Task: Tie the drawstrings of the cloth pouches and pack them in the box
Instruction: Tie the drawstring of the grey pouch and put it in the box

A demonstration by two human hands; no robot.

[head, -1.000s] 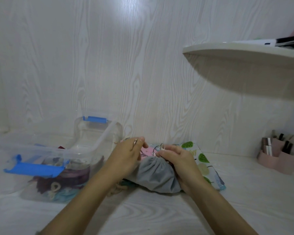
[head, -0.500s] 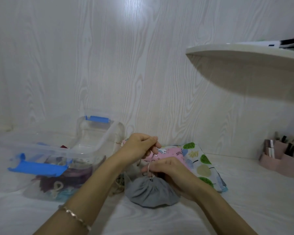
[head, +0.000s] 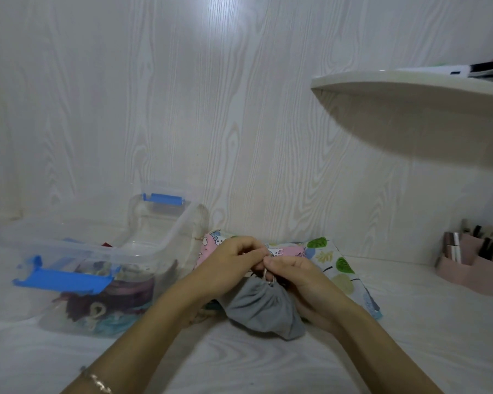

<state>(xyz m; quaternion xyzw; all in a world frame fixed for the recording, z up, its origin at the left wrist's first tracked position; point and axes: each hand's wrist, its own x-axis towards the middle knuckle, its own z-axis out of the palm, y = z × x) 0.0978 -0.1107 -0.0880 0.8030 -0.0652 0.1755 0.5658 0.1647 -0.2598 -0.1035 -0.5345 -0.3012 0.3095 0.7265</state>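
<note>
A pale wood-grain worktop [head: 268,365] is running back to a wall [head: 182,109] of the same whitish grain, with light glaring off the panel at 12 o'clock. A curved white shelf [head: 410,83] is jutting from the wall at 2 o'clock and throwing a broad shadow beneath it. At 3 o'clock a pink organiser [head: 473,265] is standing on the worktop against the wall, holding small sticks too blurred to name. At 9 o'clock a clear box [head: 160,243] with blue latches is sitting open, pouches piled inside. At centre a grey pouch [head: 265,308] is resting on the worktop, its mouth gathered shut. The left hand [head: 228,265] and right hand [head: 293,274] are meeting just above that mouth, fingers of both pinching the drawstring [head: 268,275] there. Behind them a pink pouch [head: 285,251] and a leaf-print pouch [head: 339,268] are lying flat. A bracelet [head: 100,383] is circling the left wrist.
</note>
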